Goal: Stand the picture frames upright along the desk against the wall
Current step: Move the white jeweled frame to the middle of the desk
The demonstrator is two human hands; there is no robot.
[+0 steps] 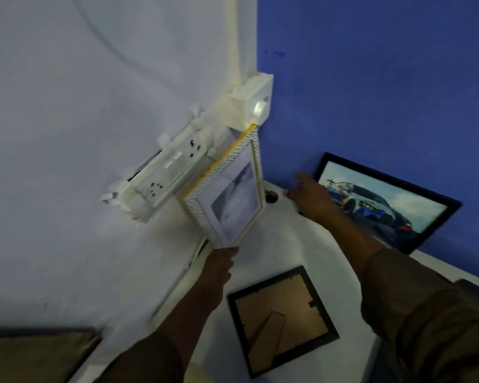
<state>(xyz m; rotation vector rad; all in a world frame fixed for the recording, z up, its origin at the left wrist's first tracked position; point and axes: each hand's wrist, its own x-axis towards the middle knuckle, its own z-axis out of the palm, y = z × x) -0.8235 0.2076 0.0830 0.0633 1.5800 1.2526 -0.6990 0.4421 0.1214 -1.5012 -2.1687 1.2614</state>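
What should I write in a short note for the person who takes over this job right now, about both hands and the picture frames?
Left hand: grips the lower corner of the white textured frame, held tilted in the desk corner, not yet settled.
Right hand: open, reaching toward the corner beside that frame, holding nothing.
Done: the black frame with the car picture stands leaning on the blue wall.
Left: set the white frame upright against the wall; then lift the black frame lying face down on the desk and stand it too.
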